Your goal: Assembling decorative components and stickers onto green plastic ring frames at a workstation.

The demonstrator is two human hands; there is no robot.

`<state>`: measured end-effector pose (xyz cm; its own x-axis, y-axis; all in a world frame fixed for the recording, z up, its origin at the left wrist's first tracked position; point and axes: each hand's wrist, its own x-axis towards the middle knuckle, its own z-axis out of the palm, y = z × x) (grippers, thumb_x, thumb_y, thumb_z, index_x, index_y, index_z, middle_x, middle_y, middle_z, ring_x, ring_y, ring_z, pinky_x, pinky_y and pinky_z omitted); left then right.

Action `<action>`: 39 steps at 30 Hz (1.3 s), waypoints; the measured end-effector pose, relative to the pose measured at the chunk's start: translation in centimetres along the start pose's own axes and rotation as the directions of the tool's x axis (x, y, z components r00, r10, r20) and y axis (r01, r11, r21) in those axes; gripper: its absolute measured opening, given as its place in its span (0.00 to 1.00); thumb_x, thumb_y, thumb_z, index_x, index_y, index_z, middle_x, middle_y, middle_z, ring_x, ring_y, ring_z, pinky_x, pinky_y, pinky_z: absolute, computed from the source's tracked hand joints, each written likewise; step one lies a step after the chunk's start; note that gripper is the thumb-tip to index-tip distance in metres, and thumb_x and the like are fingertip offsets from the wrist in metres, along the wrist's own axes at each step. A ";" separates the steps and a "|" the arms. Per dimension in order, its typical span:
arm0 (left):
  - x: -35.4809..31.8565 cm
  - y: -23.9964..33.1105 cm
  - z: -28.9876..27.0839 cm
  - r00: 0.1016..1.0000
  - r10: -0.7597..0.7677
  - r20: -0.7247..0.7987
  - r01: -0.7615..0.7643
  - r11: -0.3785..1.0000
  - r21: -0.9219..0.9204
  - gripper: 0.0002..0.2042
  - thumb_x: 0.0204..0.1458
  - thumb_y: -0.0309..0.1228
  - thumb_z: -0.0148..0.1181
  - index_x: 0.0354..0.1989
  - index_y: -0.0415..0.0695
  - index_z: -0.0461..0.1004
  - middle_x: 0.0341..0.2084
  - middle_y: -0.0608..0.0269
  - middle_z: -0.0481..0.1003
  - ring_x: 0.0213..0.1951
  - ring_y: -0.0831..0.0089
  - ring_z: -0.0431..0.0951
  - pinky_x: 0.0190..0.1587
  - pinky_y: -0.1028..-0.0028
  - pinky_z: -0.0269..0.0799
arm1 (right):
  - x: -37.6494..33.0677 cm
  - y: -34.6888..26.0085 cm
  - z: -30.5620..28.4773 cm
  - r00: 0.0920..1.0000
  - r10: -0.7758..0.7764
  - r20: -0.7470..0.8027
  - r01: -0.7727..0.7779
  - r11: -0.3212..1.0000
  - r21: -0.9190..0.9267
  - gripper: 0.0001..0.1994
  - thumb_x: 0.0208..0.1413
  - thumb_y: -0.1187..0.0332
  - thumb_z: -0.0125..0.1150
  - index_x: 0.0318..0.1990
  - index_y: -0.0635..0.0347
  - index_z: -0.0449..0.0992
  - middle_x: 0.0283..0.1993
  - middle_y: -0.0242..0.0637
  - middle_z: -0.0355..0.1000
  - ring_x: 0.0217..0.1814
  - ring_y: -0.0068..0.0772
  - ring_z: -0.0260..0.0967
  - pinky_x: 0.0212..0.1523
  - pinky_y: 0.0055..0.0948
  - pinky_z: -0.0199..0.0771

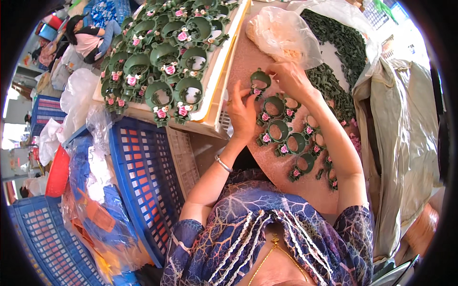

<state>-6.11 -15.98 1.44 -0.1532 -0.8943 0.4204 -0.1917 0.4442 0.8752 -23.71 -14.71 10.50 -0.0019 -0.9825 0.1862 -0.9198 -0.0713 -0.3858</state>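
My left hand [242, 113] pinches a small dark green plastic ring piece [260, 76] at its lower side, where a pink flower is fixed. Just to the right of that ring, my right hand [289, 80] has its thumb and fingers closed together. Whatever sits between those fingertips is too small to make out. Below both hands, several similar green ring pieces [278, 130] with pink flowers lie on the pinkish table [267, 164]. Beyond my right hand stands a clear plastic bag [281, 33] of small peach-coloured bits.
At upper left, a white tray [217, 88] carries rows of flowered green pieces. Loose dark green parts [334, 43] are heaped at the far right. A blue plastic basket [143, 171] stands left of me, with a red basin [57, 171] beyond. Another person [88, 35] sits far left.
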 end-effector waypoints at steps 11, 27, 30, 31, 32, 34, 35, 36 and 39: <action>0.1 -0.3 -0.6 0.980 0.199 -0.014 -0.194 0.966 0.168 0.25 0.51 0.21 0.61 0.58 0.38 0.65 0.42 0.50 0.76 0.47 0.53 0.75 0.53 0.59 0.64 | -0.6 3.1 2.3 0.982 0.189 -0.019 -0.188 0.955 -0.230 0.05 0.48 0.70 0.62 0.32 0.60 0.79 0.31 0.45 0.77 0.39 0.51 0.76 0.38 0.44 0.73; -4.0 2.6 -3.8 0.925 0.190 0.329 -0.266 0.942 0.203 0.21 0.44 0.28 0.70 0.46 0.41 0.69 0.36 0.55 0.78 0.43 0.56 0.75 0.50 0.59 0.60 | -3.0 0.5 0.2 0.974 0.214 -0.070 -0.202 0.969 0.142 0.04 0.52 0.76 0.58 0.34 0.69 0.73 0.31 0.47 0.75 0.34 0.41 0.76 0.34 0.36 0.73; -3.9 2.2 -3.4 0.934 0.145 0.327 -0.215 0.958 0.189 0.22 0.43 0.28 0.70 0.47 0.41 0.69 0.38 0.55 0.78 0.45 0.57 0.75 0.51 0.60 0.60 | -3.9 -0.6 0.3 0.987 0.160 0.031 -0.161 0.932 0.325 0.05 0.50 0.79 0.60 0.34 0.69 0.76 0.29 0.45 0.75 0.32 0.37 0.75 0.34 0.32 0.73; -3.8 2.1 -3.3 0.942 0.115 0.315 -0.179 0.967 0.182 0.23 0.43 0.27 0.70 0.48 0.41 0.69 0.39 0.55 0.78 0.46 0.57 0.75 0.51 0.60 0.60 | -4.1 -0.9 0.3 0.994 0.102 0.035 -0.108 0.933 0.344 0.05 0.49 0.80 0.60 0.34 0.69 0.76 0.29 0.45 0.75 0.31 0.36 0.75 0.34 0.32 0.73; -3.8 2.0 -3.2 0.943 0.113 0.314 -0.177 0.967 0.183 0.23 0.43 0.27 0.70 0.48 0.41 0.69 0.39 0.55 0.78 0.46 0.57 0.75 0.51 0.60 0.60 | -4.4 -1.2 0.4 0.998 0.044 0.039 -0.055 0.930 0.364 0.05 0.49 0.80 0.60 0.34 0.69 0.76 0.29 0.45 0.75 0.31 0.35 0.75 0.34 0.32 0.73; -3.8 1.9 -3.2 0.943 0.072 0.325 -0.122 0.983 0.135 0.24 0.41 0.24 0.68 0.50 0.43 0.67 0.40 0.56 0.79 0.47 0.58 0.73 0.53 0.57 0.55 | -4.9 -1.9 0.6 0.999 0.033 0.027 -0.041 0.935 0.353 0.06 0.48 0.81 0.61 0.35 0.68 0.77 0.29 0.45 0.76 0.31 0.34 0.76 0.34 0.31 0.74; -3.7 2.0 -3.3 0.942 0.072 0.327 -0.122 0.983 0.136 0.24 0.41 0.24 0.68 0.50 0.43 0.67 0.40 0.56 0.79 0.47 0.58 0.73 0.53 0.57 0.55 | -5.3 -2.0 0.8 0.995 0.091 0.050 -0.102 0.925 0.367 0.06 0.48 0.81 0.61 0.35 0.68 0.77 0.30 0.44 0.77 0.31 0.34 0.76 0.34 0.31 0.74; -3.6 2.2 -3.5 0.930 0.094 0.355 -0.157 0.976 0.152 0.26 0.41 0.24 0.69 0.51 0.42 0.67 0.41 0.54 0.78 0.47 0.58 0.75 0.54 0.59 0.57 | -5.6 -2.0 1.0 0.987 0.147 0.073 -0.163 0.911 0.379 0.06 0.48 0.81 0.62 0.35 0.67 0.77 0.30 0.43 0.77 0.32 0.34 0.76 0.34 0.30 0.74; -3.4 2.1 -4.3 0.910 0.119 0.397 -0.182 0.975 0.125 0.29 0.40 0.23 0.70 0.53 0.41 0.65 0.43 0.53 0.78 0.48 0.57 0.76 0.55 0.60 0.60 | -6.4 -2.3 1.4 0.997 0.082 -0.004 -0.073 0.906 0.418 0.05 0.48 0.81 0.62 0.35 0.67 0.77 0.30 0.41 0.78 0.31 0.31 0.77 0.34 0.29 0.75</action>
<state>-1.80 -12.26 2.84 -0.5468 -0.7401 0.3915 -0.2803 0.6024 0.7473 -21.07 -8.47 8.94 -0.0794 -0.9843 0.1577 -0.6689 -0.0647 -0.7405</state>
